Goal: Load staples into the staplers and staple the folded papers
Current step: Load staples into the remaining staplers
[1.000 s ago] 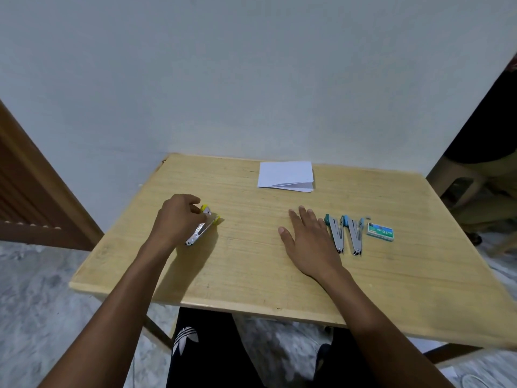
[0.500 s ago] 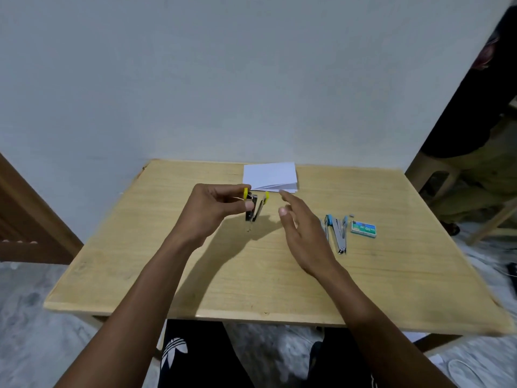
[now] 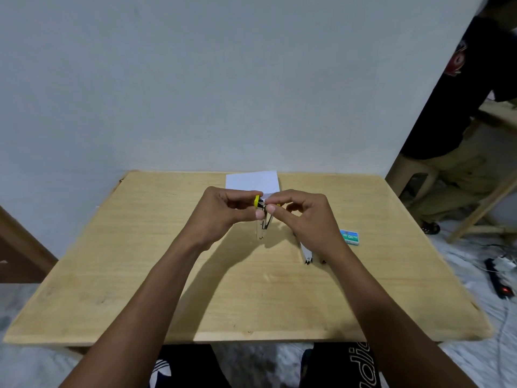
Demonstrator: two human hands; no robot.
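Note:
Above the middle of the wooden table [image 3: 112,275], my left hand [image 3: 223,211] holds a small yellow stapler [image 3: 263,219] with its metal end hanging down. My right hand [image 3: 305,214] pinches the stapler's top from the right. Folded white papers [image 3: 251,180] lie at the table's far edge, just behind my hands. Two silver staplers [image 3: 307,254] lie on the table under my right wrist, mostly hidden. A green box of staples [image 3: 350,237] sits to the right of them.
A plain wall rises right behind the table. A person in dark clothes [image 3: 461,107] sits on a stool at the far right. A power strip with cables [image 3: 500,278] lies on the floor to the right. My knees show below the table's front edge.
My left hand lifted the yellow stapler from the table's left side to the centre. My right hand left the table and came onto the stapler.

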